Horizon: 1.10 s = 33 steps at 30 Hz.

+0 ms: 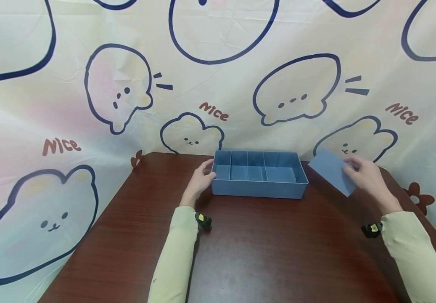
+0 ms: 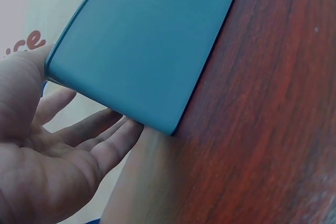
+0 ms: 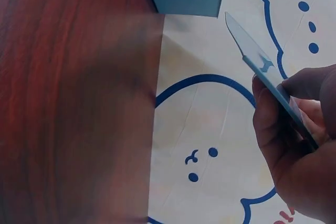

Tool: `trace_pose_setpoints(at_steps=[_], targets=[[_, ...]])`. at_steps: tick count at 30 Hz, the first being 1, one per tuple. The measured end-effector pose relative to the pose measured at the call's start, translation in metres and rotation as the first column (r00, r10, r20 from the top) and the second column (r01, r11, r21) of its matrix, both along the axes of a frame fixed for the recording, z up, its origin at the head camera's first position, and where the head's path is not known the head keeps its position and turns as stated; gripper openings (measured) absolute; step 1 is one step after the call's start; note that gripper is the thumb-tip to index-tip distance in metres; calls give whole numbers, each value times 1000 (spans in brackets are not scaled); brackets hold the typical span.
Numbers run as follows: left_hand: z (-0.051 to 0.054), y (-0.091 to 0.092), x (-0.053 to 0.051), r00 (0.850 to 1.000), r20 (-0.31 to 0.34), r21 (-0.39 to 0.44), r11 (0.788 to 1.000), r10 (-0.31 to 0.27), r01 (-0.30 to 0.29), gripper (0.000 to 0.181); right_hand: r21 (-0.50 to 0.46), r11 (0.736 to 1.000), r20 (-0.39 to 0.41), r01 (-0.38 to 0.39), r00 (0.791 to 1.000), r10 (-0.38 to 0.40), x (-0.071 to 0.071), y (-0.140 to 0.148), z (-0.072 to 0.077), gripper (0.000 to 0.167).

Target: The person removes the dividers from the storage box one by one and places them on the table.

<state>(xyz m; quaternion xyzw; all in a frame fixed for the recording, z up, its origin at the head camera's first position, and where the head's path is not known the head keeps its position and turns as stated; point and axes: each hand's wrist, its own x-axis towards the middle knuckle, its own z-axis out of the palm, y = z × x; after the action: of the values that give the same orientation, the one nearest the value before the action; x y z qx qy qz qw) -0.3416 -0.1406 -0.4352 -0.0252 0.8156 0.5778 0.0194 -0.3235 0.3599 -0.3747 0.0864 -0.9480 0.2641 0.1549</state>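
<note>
A blue box [image 1: 259, 189] with upright dividers stands at the far side of the table, its rightmost compartment the widest. At its left end, my left hand [image 1: 199, 180] holds the end wall. In the left wrist view the thumb is at the rim of the box [image 2: 142, 40], and the fingers touch the outside of the end. To the right of the box, my right hand [image 1: 363, 174] pinches a thin flat blue panel [image 1: 331, 170] between thumb and fingers. The panel [image 3: 270, 90] is tilted and raised, apart from the box, seen nearly edge-on in the right wrist view.
The dark brown wooden table [image 1: 270, 248] spreads out in front of the box. Right behind its far edge hangs a pale cloth [image 1: 240, 84] printed with cartoon bears. A dark band with a small device [image 1: 204, 221] sits at each wrist.
</note>
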Motion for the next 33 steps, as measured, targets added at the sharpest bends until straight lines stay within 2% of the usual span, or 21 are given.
trace_pose_setpoints(at_steps=[5,17,33], targets=[[1,1,0,1000,-1,4,1000,2,-2,56,25,1000,31,13,999,-14,2,7,-7,37],[3,1,-1,1000,-1,-1,1000,-1,1,55,67,997,156,-23,988,13,7,17,-16,39],[-2,-2,-2,1000,-11,-5,1000,-22,22,56,109,991,232,-76,971,49,19,32,-27,31]])
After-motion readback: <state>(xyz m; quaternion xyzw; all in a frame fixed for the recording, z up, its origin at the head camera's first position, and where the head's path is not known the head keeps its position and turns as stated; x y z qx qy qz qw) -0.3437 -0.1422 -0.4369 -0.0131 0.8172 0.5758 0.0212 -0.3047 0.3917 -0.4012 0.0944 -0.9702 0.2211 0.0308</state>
